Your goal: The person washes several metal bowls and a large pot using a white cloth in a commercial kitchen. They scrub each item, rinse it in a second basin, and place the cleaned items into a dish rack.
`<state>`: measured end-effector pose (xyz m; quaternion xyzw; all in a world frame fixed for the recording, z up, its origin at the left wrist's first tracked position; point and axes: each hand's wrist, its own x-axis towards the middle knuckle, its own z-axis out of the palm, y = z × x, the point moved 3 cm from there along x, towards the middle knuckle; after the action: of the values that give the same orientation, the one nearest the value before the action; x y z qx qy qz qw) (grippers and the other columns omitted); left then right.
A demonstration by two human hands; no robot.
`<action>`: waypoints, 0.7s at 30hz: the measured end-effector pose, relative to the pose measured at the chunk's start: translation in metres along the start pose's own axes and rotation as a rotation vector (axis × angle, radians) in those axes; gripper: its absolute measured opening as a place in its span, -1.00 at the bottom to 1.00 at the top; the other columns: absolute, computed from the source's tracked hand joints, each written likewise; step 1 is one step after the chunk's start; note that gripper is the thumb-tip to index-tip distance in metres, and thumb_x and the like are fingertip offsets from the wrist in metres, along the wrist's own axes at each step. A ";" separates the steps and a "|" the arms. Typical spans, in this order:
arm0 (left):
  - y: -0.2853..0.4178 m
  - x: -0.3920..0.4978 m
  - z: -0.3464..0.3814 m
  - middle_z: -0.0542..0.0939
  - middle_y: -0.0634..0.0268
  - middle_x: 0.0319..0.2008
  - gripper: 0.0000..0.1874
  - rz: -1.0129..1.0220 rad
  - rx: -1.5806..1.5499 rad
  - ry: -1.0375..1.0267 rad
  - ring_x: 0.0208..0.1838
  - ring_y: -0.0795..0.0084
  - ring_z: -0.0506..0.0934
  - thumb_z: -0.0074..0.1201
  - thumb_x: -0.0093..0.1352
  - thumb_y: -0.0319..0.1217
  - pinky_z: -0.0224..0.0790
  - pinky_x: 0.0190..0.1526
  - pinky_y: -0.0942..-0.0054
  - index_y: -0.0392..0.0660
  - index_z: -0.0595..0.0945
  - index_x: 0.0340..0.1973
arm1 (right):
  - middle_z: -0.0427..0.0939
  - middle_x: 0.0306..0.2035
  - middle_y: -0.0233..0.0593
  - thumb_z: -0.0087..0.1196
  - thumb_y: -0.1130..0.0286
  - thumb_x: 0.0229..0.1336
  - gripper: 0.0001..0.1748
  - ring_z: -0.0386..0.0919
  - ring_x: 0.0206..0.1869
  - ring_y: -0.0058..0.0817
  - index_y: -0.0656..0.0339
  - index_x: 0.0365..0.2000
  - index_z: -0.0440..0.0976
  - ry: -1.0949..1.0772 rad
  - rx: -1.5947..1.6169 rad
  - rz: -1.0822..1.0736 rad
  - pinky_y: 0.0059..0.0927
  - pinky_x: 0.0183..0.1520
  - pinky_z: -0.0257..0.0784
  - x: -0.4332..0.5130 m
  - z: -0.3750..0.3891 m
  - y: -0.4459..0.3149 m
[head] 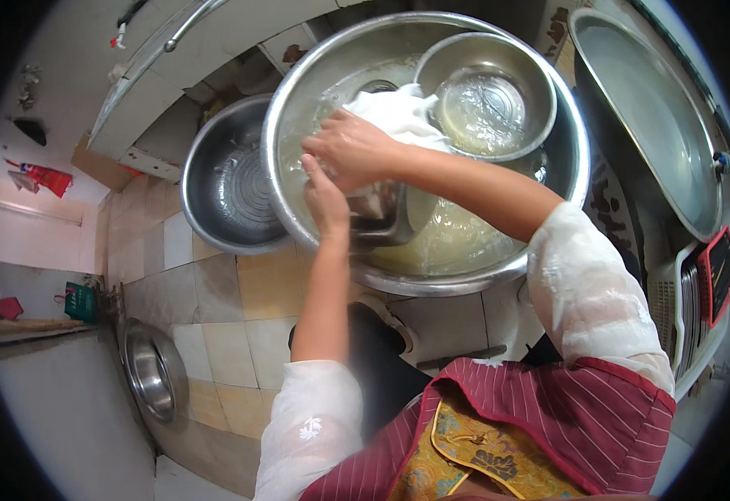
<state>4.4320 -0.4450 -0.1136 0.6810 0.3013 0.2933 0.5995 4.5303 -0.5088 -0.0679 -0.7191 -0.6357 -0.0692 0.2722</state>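
Both hands meet over a large round metal basin (pixel 269 150) of cloudy, yellowish water. My right hand (pixel 355 150) has its fingers curled, next to a bunched white cloth (pixel 396 116). Just below it is my left hand (pixel 327 197), thumb up against the right hand's fingers; what lies between the hands is hidden. Under and beside them a rectangular metal container (pixel 396 219) sits tilted in the water, partly covered by my right hand and forearm. A smaller round metal bowl (pixel 424 59) with some water in it rests inside the basin at the upper right.
A dark metal basin (pixel 233 181) stands on the tiled floor to the left. A big oval tub (pixel 653 113) of water is at the right, above a white rack (pixel 678 307) and a red-rimmed basket (pixel 718 275). Metal bowls (pixel 155 376) stand at the lower left wall.
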 end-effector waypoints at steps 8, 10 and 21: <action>-0.055 0.029 -0.036 0.50 0.35 -0.53 -0.52 -0.142 -0.167 0.150 -0.44 0.52 0.40 0.09 0.32 0.01 0.24 -0.35 0.51 -0.23 0.59 -0.47 | 0.57 -0.22 0.11 0.15 -0.26 -0.18 -0.18 0.56 -0.18 -0.13 0.40 -0.23 0.54 0.134 0.419 0.864 -0.22 -0.07 0.40 -0.017 0.004 0.195; -0.070 0.034 -0.041 0.51 0.36 -0.48 -0.53 -0.203 -0.232 0.150 -0.43 0.53 0.39 0.09 0.32 0.01 0.22 -0.36 0.50 -0.21 0.59 -0.46 | 0.53 -0.12 0.06 0.06 -0.29 -0.07 -0.08 0.53 -0.13 -0.25 0.50 -0.09 0.46 0.196 0.653 1.205 -0.24 -0.06 0.38 -0.061 0.033 0.224; -0.078 0.014 -0.023 0.51 0.21 -0.25 -0.43 -0.374 -0.261 0.280 -0.27 0.30 0.52 -0.15 0.40 0.08 0.48 -0.50 0.26 -0.25 0.51 -0.13 | 0.34 0.14 0.06 -0.03 0.06 0.16 -0.52 0.23 0.20 0.14 0.18 -0.04 0.48 0.714 0.161 0.632 0.07 0.23 0.08 -0.069 0.084 0.010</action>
<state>4.4187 -0.4119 -0.1879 0.4833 0.4613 0.3052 0.6786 4.5070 -0.5294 -0.1720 -0.7850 -0.2564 -0.1762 0.5357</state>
